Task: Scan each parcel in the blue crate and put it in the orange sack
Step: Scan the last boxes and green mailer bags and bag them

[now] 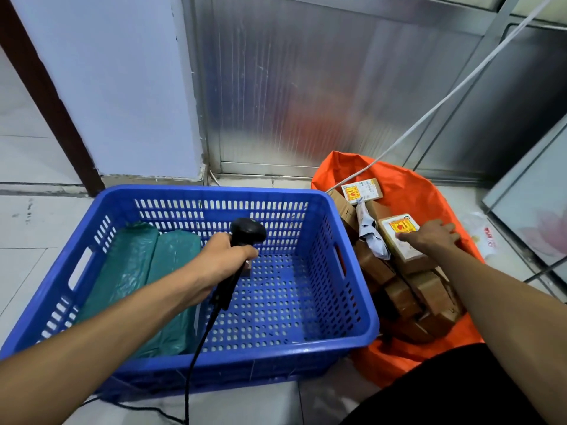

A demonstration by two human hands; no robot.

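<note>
The blue crate [352, 302] stands on the floor in front of me, with two green plastic mailer parcels [144, 280] lying along its left side. My left hand [221, 259] grips a black corded barcode scanner [245, 233] above the crate's middle. To the right lies the orange sack [408, 191], open, holding several brown cardboard parcels. My right hand [432, 237] rests on the top cardboard parcel [402, 231], which bears a yellow and red label, thumb on the label and fingers over its right edge. A grey bag parcel [372, 234] lies beside it.
A second labelled box [362, 190] sits at the sack's far end. A white cord [445, 99] runs diagonally from upper right down to the sack. Metal panel wall behind, a glass-fronted frame [527, 216] at the right, tiled floor to the left.
</note>
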